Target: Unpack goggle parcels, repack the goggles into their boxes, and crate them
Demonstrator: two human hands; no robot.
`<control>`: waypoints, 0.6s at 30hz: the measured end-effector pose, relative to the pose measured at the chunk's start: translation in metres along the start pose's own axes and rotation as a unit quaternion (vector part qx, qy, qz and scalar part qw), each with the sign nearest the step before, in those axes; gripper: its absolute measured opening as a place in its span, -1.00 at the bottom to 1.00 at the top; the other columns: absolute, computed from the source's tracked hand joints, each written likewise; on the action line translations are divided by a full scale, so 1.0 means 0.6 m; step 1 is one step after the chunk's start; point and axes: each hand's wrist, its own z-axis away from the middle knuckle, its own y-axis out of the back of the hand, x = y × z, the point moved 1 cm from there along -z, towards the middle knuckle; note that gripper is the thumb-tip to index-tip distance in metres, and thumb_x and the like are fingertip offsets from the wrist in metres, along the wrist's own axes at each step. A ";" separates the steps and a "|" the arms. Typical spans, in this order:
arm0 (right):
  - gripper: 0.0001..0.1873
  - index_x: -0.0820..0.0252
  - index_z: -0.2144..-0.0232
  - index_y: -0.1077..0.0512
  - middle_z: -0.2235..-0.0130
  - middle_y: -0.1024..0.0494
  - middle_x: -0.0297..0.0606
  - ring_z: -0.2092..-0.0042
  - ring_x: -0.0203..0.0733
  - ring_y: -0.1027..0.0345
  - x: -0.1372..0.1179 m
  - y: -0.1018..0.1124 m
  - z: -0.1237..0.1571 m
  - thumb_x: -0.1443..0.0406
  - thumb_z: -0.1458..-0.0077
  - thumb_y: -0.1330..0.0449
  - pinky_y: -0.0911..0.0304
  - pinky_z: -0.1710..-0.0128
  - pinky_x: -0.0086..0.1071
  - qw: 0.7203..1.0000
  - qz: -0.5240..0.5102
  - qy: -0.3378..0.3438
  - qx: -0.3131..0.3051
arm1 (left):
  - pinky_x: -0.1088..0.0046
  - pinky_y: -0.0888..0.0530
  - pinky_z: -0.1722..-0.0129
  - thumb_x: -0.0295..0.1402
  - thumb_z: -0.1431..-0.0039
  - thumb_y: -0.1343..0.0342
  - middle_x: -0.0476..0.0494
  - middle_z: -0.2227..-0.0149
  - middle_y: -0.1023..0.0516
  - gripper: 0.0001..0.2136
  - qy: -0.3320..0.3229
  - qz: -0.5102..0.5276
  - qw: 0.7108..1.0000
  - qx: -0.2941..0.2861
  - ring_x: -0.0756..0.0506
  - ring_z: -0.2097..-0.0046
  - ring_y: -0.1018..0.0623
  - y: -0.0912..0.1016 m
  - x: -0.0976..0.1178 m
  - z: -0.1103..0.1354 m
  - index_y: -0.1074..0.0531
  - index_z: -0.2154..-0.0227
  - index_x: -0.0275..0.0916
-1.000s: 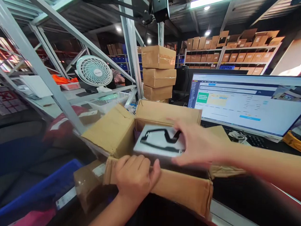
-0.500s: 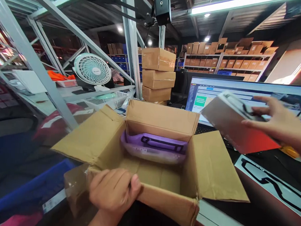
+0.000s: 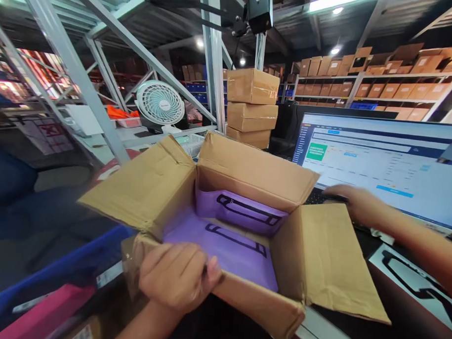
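An open cardboard box [image 3: 339, 257] stands before me with its flaps spread. My left hand [image 3: 180, 275] is closed on its near wall, with the thumb over the rim. Inside, one purple package [image 3: 247, 210] with a black printed outline leans against the far wall. A second purple package [image 3: 226, 253] with similar print lies on the bottom, partly hidden by my left hand and the near wall. My right hand [image 3: 353, 201] is outside the box, beyond its right flap and near the keyboard [image 3: 316, 196]. Motion blurs its fingers, and a dark patch under them is unclear.
A monitor [image 3: 378, 160] stands at the right, with a white-topped, black-printed box [image 3: 411, 275] below it. Taped cartons [image 3: 253, 86] are stacked behind. At the left are a metal frame, a fan [image 3: 160, 103] and a blue bin [image 3: 59, 267] holding a pink box [image 3: 50, 314].
My right hand has let go of a grey-and-red box-shaped item and moved down towards the keyboard. A second purple package now lies in the cardboard box. My left hand keeps its grip.
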 end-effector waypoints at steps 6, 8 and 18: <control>-0.69 -0.07 0.03 -0.48 0.04 -0.57 -0.30 0.06 -0.06 -0.48 -0.171 0.043 -0.011 0.03 -0.24 -0.14 -0.43 0.09 -0.18 0.986 -0.038 0.158 -0.039 | 0.28 -0.21 0.42 -0.31 -0.28 -0.02 0.01 0.66 -0.33 -0.67 0.004 -0.014 1.000 -0.019 -0.07 0.55 -0.34 -0.014 0.020 -0.028 -0.21 0.62 -0.16; -0.60 0.08 -0.08 -0.41 -0.06 -0.51 -0.14 -0.01 0.00 -0.44 -0.203 -0.012 -0.038 0.17 -0.21 -0.17 -0.37 -0.03 -0.13 0.970 0.032 0.173 -0.167 | 0.27 -0.20 0.41 -0.30 -0.27 -0.05 0.02 0.66 -0.30 -0.65 0.009 -0.024 0.999 -0.040 -0.06 0.55 -0.31 -0.021 0.029 -0.042 -0.19 0.64 -0.16; -0.25 0.04 -0.17 -0.39 -0.03 -0.46 -0.07 -0.05 0.11 -0.39 -0.201 -0.158 -0.098 -0.02 0.04 -0.41 -0.32 0.00 -0.18 0.913 0.054 0.177 -0.365 | 0.26 -0.24 0.37 -0.29 -0.26 -0.09 0.00 0.67 -0.27 -0.64 -0.014 -0.037 0.997 -0.062 -0.09 0.54 -0.30 -0.035 0.020 -0.080 -0.21 0.65 -0.14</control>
